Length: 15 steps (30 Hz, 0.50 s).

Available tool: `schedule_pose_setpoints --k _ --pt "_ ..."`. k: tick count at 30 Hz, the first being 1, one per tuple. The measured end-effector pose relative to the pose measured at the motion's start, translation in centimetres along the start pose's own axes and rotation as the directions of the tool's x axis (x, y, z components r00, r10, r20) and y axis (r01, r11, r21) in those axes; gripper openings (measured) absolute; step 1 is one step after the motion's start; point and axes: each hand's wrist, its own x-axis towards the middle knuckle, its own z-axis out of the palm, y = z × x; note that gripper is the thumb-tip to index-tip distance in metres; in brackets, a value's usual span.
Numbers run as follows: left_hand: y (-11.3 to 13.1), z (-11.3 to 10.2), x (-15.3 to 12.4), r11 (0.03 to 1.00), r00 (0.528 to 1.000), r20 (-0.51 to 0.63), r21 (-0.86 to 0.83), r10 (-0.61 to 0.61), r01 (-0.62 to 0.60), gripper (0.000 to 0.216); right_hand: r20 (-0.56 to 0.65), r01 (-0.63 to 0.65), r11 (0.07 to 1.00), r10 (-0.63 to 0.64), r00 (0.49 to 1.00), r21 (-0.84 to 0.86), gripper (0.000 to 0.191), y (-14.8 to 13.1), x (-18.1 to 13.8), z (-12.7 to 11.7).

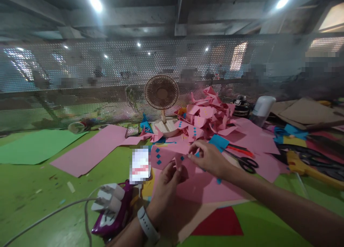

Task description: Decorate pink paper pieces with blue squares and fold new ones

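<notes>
In the head view my left hand (168, 179), with a pale band on its wrist, pinches a folded pink paper piece (165, 154) near its lower edge. Blue diamonds (158, 156) run down the paper's left part, and another sits near its right end. My right hand (206, 155) is just right of that end, thumb and fingertips brought together; whatever is between them is too small or hidden. Beneath both hands lie pink sheets (215, 189) with some small blue pieces on them. A lit phone (140, 164) stands left of the folded paper.
Behind are a small fan (161, 93) and a heap of folded pink paper (208, 114). Black scissors (248, 164) lie to the right, near a yellow-handled tool (303, 166). A purple power strip (113, 218) with white plugs is at the left front. Green sheets (40, 146) lie far left.
</notes>
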Motion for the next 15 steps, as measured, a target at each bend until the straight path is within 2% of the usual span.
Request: schedule_pose_setpoints --k 2,5,8,11,15 --pt "0.1 0.1 0.0 1.000 1.000 0.025 -0.011 0.012 -0.011 0.025 -0.018 0.022 1.000 -0.022 1.000 0.000 0.009 0.5 -0.3 -0.4" --pt "0.3 0.2 -0.3 1.000 0.999 0.028 0.005 0.029 -0.029 0.023 0.057 0.094 0.996 -0.094 0.994 0.011 0.010 1.2 -0.9 -0.6" --pt "0.7 0.4 -0.7 1.000 0.996 -0.090 0.008 -0.003 0.004 0.018 0.157 0.046 0.994 -0.060 0.986 0.095 0.018 1.5 -1.4 -0.5" --pt "1.2 0.7 -1.1 0.996 0.973 -0.222 -0.063 -0.068 0.056 0.022 0.235 -0.025 0.977 -0.026 0.972 0.214 0.023 1.3 -1.7 -0.3" --pt "1.6 1.2 -1.2 0.986 0.963 -0.247 -0.150 -0.103 0.067 0.030 0.275 -0.041 0.965 -0.033 0.961 0.258 0.026 1.1 -2.1 0.0"
